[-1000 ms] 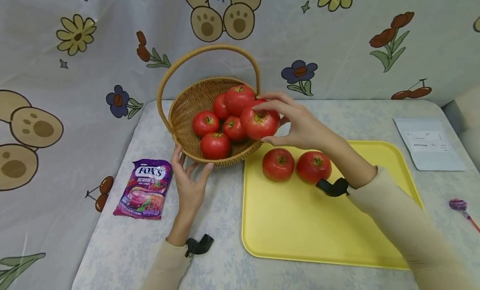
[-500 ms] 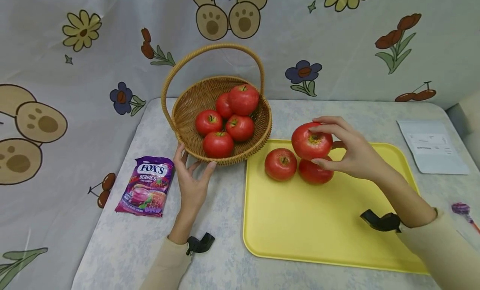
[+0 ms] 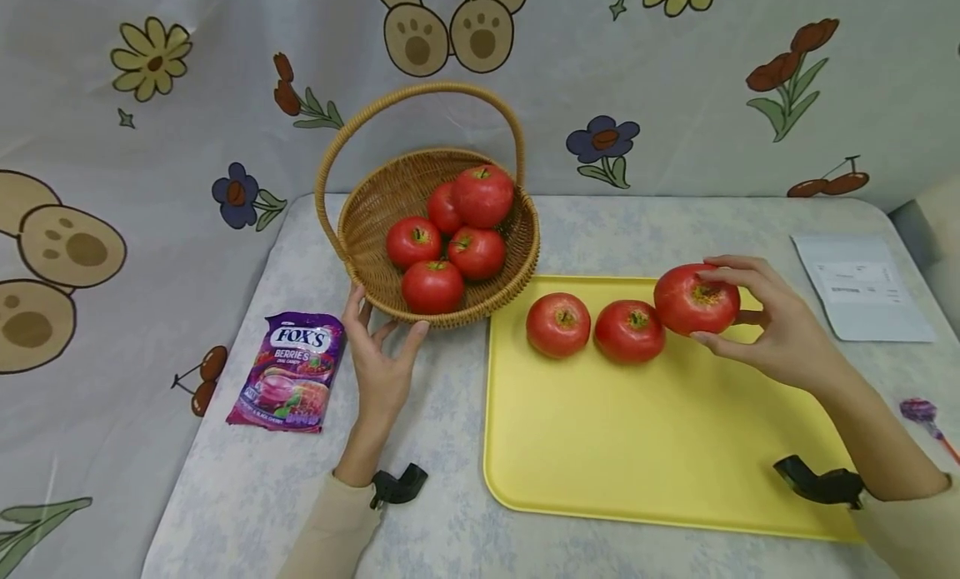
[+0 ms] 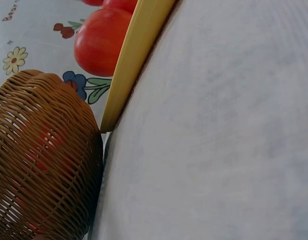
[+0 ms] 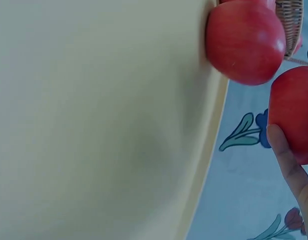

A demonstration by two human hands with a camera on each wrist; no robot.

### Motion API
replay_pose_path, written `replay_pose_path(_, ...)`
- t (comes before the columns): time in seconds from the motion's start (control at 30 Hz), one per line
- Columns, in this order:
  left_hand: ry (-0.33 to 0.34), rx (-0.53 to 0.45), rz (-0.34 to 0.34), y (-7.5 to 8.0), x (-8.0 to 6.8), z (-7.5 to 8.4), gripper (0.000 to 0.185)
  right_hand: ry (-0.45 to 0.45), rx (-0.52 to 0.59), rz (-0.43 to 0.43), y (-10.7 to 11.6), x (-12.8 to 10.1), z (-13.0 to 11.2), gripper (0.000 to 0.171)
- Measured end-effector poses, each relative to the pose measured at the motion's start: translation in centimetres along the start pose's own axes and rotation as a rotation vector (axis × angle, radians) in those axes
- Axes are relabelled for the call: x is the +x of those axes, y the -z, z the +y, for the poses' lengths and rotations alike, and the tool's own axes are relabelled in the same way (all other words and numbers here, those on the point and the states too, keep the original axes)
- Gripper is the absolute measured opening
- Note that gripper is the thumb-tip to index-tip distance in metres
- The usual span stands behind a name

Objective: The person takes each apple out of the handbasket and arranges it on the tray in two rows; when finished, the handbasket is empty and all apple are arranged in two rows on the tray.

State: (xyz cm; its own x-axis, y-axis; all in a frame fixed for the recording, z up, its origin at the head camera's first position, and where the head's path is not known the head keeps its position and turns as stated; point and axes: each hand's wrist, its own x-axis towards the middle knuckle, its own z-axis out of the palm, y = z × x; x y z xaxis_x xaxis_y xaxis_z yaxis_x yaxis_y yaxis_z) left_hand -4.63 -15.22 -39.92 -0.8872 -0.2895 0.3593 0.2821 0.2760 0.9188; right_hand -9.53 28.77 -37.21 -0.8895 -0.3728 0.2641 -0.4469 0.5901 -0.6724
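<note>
In the head view, my right hand (image 3: 787,333) holds a red apple (image 3: 690,300) between thumb and fingers, low over the far right part of the yellow tray (image 3: 645,446). To its left, two more apples, one at the left (image 3: 558,325) and one in the middle (image 3: 628,331), sit on the tray. Several apples lie inside a tilted wicker basket (image 3: 375,217). My left hand (image 3: 382,375) grips the basket's front lower edge, its thumb against the weave and some fingers hidden beneath. The right wrist view shows one finger (image 5: 286,155) along the held apple.
A purple candy bag (image 3: 288,371) lies left of the basket. Right of the tray are a pale flat packet (image 3: 862,287) and a lollipop (image 3: 918,410). A printed cloth (image 3: 675,87) hangs behind the table. The basket's tall handle (image 3: 420,89) arches above it.
My right hand has carried the apple from the basket's right rim rightward, past the two tray apples, and lower toward the tray. The left hand stays at the basket.
</note>
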Motion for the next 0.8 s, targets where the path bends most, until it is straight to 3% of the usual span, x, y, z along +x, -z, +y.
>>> replay_pose_path(0.27, 0.005, 0.002, -0.003, 0.0, -0.1, 0.0, 0.084, -0.07, 0.031, 0.011, 0.3, -1.9, 2.0, 0.078)
replay_pose_path(0.53, 0.006, 0.008, -0.004, 0.0, 0.0, 0.0, 0.084, -0.064, 0.046, -0.056, -0.5, -2.9, 3.9, 0.083)
replay_pose_path(0.8, 0.013, -0.003, -0.006, 0.1, 0.0, 0.0, 0.084, -0.032, 0.059, -0.08, -1.2, -3.1, 4.1, 0.087)
